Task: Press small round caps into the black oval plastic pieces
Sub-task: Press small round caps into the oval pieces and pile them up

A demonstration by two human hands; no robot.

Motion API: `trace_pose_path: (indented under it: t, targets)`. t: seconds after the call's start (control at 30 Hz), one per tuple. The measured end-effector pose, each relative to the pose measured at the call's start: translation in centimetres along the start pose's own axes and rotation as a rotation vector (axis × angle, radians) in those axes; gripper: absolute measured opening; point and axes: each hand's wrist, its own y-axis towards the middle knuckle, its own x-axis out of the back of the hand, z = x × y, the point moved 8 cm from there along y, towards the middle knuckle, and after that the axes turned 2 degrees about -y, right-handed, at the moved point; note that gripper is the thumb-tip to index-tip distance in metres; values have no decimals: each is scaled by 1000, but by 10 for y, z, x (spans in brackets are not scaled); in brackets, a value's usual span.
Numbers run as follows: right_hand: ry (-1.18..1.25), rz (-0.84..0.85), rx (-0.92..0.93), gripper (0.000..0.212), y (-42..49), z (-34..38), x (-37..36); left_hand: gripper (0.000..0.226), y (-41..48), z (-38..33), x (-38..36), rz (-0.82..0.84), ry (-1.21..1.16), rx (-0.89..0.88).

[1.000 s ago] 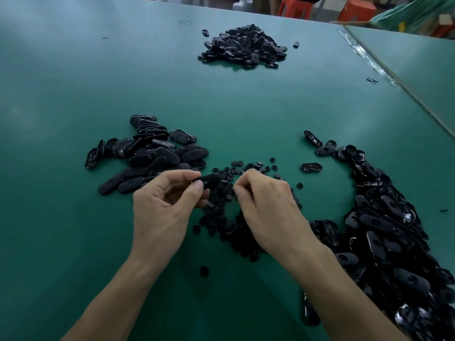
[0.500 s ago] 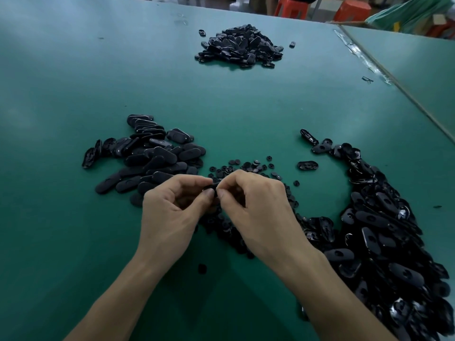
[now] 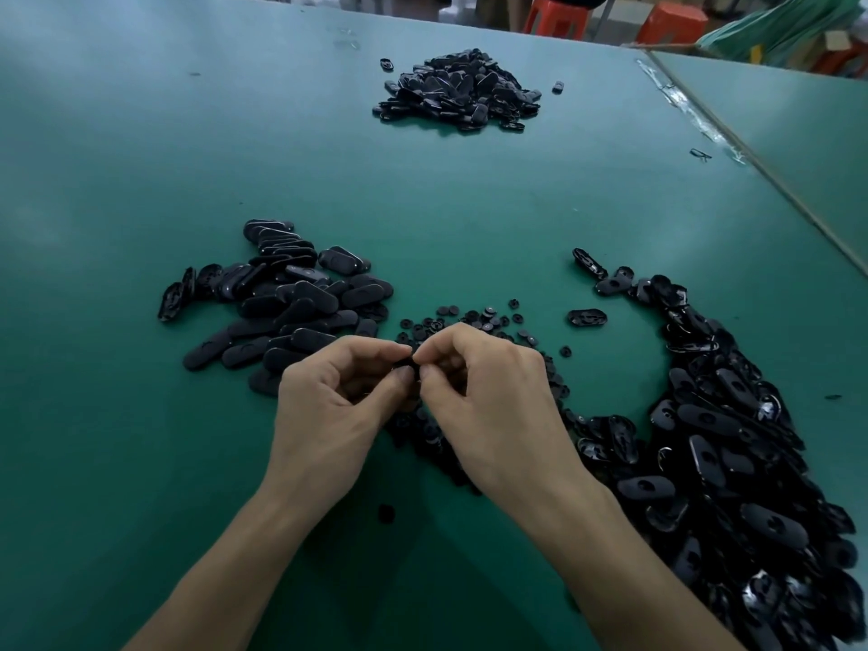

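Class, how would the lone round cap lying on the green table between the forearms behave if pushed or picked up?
The round cap seems to lie flat on the table, so a push would probably slide it rather than roll it. It is small and thin, so likely light and fiddly to pinch.

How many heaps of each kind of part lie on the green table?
Heaps of black oval pieces: 3 (far heap, left heap, right heap)
Heaps of small round caps: 1
Total: 4
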Motion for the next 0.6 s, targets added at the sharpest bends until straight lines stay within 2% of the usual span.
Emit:
trace_pose_path:
  t: [0.27, 0.6]
  targets:
    - [-14, 45, -32, 14, 2, -4, 2, 24, 0, 2, 0, 31, 68, -1]
    - [-98, 104, -29, 17, -4, 5, 0, 27, -3, -3, -3, 34, 259, -111]
